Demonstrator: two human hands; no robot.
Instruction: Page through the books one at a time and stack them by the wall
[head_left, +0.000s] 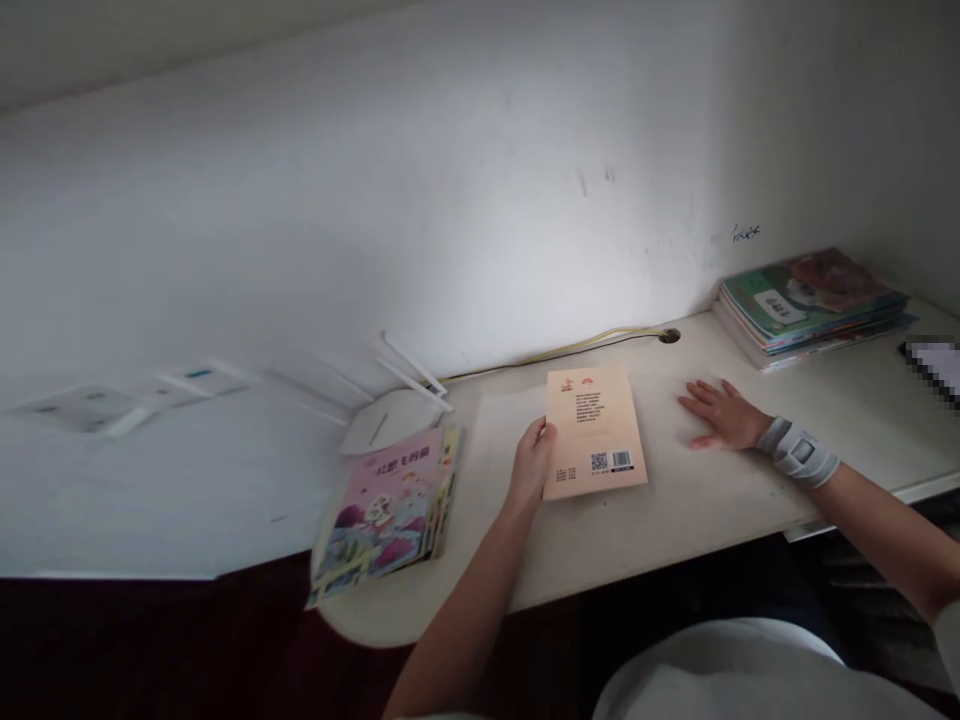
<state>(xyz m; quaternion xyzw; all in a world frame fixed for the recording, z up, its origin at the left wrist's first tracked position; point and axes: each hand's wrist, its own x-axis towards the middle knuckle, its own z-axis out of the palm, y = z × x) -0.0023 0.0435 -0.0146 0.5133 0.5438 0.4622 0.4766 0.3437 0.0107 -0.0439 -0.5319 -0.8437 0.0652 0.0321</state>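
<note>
My left hand [533,462] grips the left edge of a thin peach-coloured book [596,435]. Its back cover faces up, with printed text, a QR code and a barcode. Whether the book rests on the desk or is slightly raised, I cannot tell. To the right of the book, my right hand [726,415] has its fingers spread, palm down at the desk top, and holds nothing. A grey band is around that wrist. Left of my left hand lies a pile of picture books [390,505], a pink one on top.
A white router [394,418] with antennas stands behind the pink book. Cables [570,345] run along the wall to a hole [669,336] in the white desk [570,560]. A stack of books [814,300] lies at the back right, a blurred-out dark-edged object [937,365] beyond it. Wall sockets [82,410] are on the left.
</note>
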